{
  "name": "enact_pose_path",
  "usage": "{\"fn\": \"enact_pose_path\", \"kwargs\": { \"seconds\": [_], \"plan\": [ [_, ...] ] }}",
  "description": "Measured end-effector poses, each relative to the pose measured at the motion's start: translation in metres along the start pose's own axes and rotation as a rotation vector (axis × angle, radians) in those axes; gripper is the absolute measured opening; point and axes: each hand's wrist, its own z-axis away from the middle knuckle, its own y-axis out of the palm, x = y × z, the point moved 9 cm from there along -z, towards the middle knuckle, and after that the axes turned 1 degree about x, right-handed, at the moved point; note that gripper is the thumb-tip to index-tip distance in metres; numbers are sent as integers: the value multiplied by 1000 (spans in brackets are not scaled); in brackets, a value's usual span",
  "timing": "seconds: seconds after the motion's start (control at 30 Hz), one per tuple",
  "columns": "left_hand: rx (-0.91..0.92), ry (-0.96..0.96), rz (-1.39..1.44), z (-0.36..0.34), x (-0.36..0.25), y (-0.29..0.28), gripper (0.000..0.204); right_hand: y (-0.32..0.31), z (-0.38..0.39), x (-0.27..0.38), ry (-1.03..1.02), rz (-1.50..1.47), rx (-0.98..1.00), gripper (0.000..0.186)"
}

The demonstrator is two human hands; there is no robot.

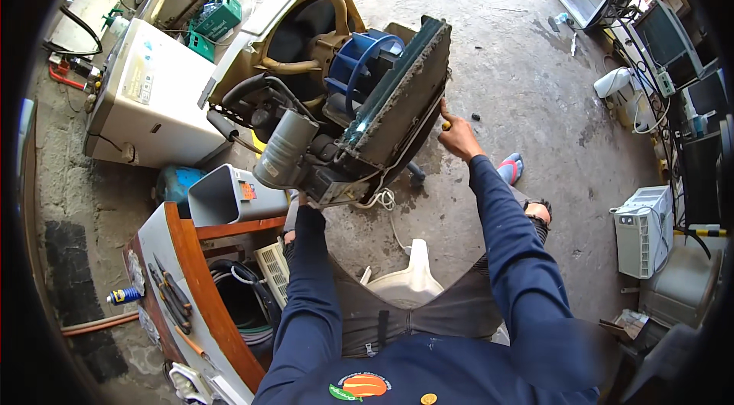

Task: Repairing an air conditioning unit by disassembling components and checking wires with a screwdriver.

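Observation:
An air-conditioner unit (394, 99) is tilted in front of me, with a blue blower wheel (359, 61), a grey cylinder (283, 152), tubing and a grimy finned panel along its right side. My right hand (459, 137) is at that side, index finger stretched against the edge, the other fingers curled round a small yellow handle (446, 126). My left hand (303, 200) reaches under the unit’s lower front; its fingers are hidden. A white cord (382, 198) dangles below. Behind the unit stands a beige casing (339, 7).
At left are a white appliance (149, 99), a grey bin (229, 198) and a wooden stand (191, 260) holding pliers. A white plastic seat (405, 283) is under me. Along the right lie screens (661, 38), cables and a white boxy unit (642, 229) on the concrete floor (527, 61).

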Motion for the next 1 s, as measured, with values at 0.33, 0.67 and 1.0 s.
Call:
{"fn": "enact_pose_path", "kwargs": {
  "seconds": [0.33,0.67,1.0],
  "plan": [
    [-676,163,-155,31,80,12,34,-52,-99,43,8,351,297,75],
    [-800,65,-330,33,117,27,15,-109,-71,21,-171,-139,-370,59],
    [-987,-77,-452,35,146,62,10,-62,197,31,-233,-36,-364,24]
  ]
}}
